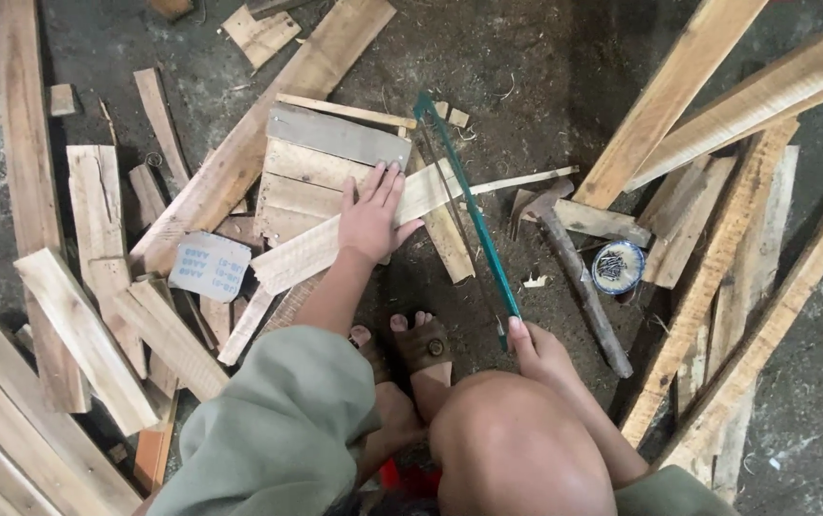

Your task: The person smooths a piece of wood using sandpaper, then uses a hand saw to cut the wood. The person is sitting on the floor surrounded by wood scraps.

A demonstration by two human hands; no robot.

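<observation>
My left hand [370, 216] lies flat, fingers spread, on a pale wooden slat [316, 247] that rests across a stack of short boards [321, 162]. My right hand [538, 352] grips the handle end of a green-framed hacksaw [464, 205]. The saw reaches away from me, and its blade crosses the slat's right end. My feet in sandals [421, 346] stand on the dirt floor just below the slat.
A hammer with a rough wooden handle [579, 277] lies right of the saw, beside a small round tin [617, 267]. A sheet of sandpaper [209, 267] lies to the left. Long planks [717, 124] and offcuts ring the spot on a dark dirt floor.
</observation>
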